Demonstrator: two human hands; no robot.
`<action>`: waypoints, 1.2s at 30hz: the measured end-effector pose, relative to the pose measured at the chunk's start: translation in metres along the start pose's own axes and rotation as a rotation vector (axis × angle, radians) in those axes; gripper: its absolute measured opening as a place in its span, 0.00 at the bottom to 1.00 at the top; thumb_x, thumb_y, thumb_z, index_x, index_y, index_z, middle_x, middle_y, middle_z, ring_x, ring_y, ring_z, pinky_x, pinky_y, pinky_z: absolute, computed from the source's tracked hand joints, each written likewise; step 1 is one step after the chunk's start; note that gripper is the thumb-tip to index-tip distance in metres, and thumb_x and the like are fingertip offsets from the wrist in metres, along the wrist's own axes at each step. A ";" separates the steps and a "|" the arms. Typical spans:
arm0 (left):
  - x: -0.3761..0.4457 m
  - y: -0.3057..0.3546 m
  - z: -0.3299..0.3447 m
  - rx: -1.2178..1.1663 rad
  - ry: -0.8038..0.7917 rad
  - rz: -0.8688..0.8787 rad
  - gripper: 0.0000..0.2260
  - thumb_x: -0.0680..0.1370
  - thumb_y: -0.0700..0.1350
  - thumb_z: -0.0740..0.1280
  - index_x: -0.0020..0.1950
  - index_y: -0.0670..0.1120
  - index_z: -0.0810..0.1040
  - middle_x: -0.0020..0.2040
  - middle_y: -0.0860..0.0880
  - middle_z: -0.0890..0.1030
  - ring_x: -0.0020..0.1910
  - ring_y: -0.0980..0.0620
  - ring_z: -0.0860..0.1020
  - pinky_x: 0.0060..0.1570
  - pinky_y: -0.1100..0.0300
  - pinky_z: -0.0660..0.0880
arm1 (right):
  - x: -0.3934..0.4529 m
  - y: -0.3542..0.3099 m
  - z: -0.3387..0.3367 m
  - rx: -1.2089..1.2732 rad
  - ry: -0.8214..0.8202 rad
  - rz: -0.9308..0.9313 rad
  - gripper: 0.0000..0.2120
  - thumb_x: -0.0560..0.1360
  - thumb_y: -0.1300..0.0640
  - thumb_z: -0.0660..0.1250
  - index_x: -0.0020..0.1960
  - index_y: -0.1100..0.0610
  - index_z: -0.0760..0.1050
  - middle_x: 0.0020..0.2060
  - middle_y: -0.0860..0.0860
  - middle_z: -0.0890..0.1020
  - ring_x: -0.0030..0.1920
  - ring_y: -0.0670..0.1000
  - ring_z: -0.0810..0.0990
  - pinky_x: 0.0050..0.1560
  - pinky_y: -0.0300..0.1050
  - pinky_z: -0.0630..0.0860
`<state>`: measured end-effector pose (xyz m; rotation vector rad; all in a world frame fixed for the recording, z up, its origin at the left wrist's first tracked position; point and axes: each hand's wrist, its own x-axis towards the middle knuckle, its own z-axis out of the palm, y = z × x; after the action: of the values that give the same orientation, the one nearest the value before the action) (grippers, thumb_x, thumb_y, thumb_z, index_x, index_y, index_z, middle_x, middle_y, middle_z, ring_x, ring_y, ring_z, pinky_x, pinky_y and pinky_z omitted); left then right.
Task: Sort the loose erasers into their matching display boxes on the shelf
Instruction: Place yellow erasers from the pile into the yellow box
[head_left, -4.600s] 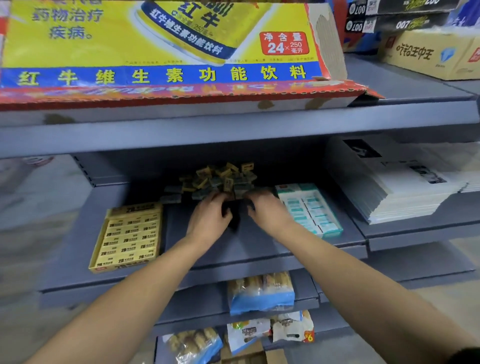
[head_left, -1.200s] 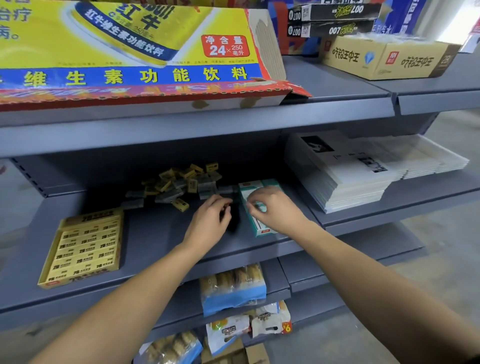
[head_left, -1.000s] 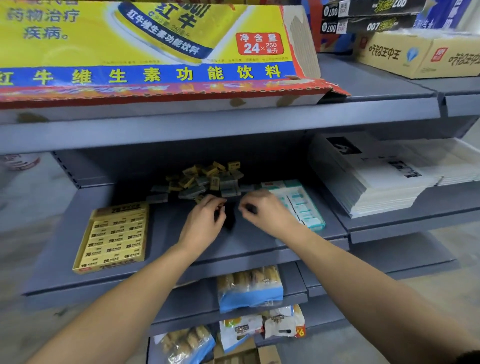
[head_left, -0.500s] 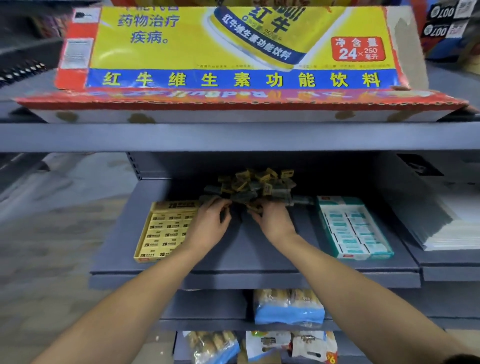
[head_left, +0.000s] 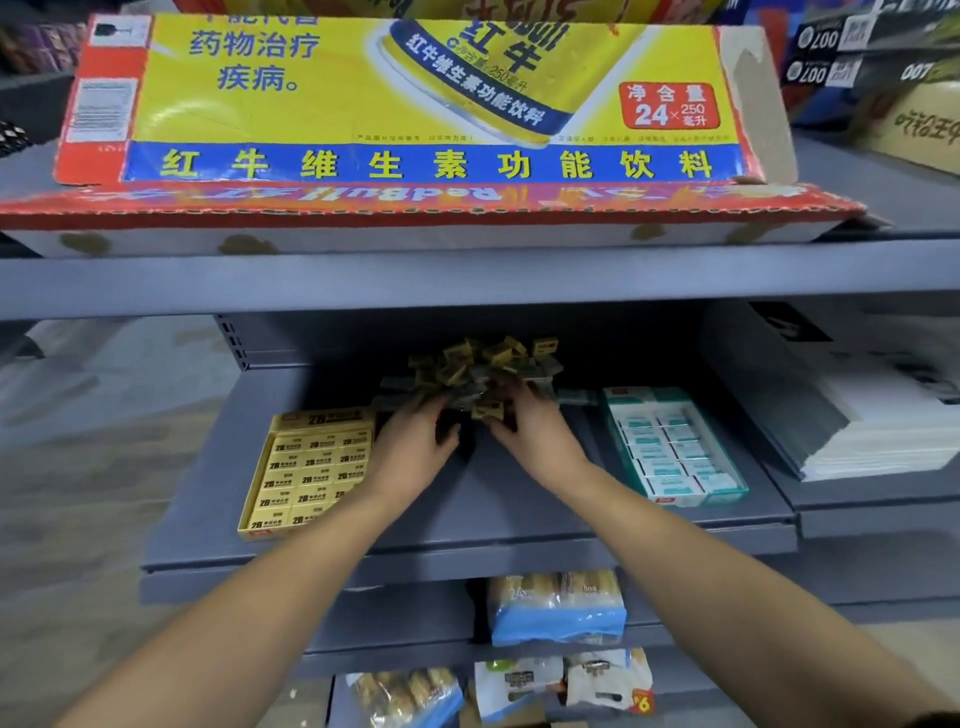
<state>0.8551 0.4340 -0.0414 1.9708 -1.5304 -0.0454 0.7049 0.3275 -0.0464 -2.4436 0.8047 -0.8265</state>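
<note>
Erasers: loose pile (head_left: 485, 364) of yellow and grey pieces at the back of the grey shelf (head_left: 467, 530), between the two display boxes.
Left hand (head_left: 415, 447): fingers curled into the pile's front edge; whether it grips anything I cannot tell.
Right hand (head_left: 530, 431): pinches one yellow eraser (head_left: 488, 410) at the pile's edge.
Arms: both stretched forward, hands close together.
Yellow box (head_left: 306, 467): left, rows of 2B erasers.
Teal box (head_left: 672, 449): right, rows of white-and-teal erasers.

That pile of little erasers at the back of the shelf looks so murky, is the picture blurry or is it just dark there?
Head view: mostly dark, since the loose erasers lie in shadow under the upper shelf; both hands look slightly soft; the yellow box nearer the front reads clearly; the wide lens bends the shelf edges.
</note>
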 end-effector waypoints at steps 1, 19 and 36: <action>0.000 0.002 0.002 -0.003 -0.008 -0.003 0.17 0.76 0.46 0.68 0.65 0.47 0.76 0.60 0.46 0.78 0.56 0.46 0.77 0.53 0.54 0.76 | -0.003 0.000 -0.004 0.024 0.001 -0.017 0.26 0.75 0.58 0.70 0.71 0.55 0.66 0.59 0.56 0.79 0.57 0.56 0.79 0.54 0.48 0.77; -0.007 0.030 0.015 -0.129 0.041 0.113 0.15 0.78 0.44 0.68 0.65 0.45 0.76 0.60 0.48 0.78 0.57 0.50 0.76 0.54 0.57 0.74 | -0.025 -0.001 -0.029 0.392 -0.054 0.203 0.16 0.76 0.61 0.67 0.63 0.53 0.74 0.50 0.46 0.82 0.50 0.42 0.80 0.51 0.34 0.76; -0.020 0.012 -0.006 -0.102 0.070 0.129 0.14 0.75 0.43 0.71 0.60 0.44 0.79 0.56 0.48 0.79 0.52 0.51 0.78 0.51 0.60 0.74 | -0.018 -0.020 -0.024 0.384 -0.072 0.146 0.12 0.73 0.55 0.73 0.55 0.54 0.79 0.47 0.50 0.83 0.47 0.46 0.82 0.50 0.40 0.79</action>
<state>0.8407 0.4530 -0.0372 1.7723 -1.5751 -0.0006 0.6855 0.3482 -0.0254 -2.0403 0.7128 -0.7550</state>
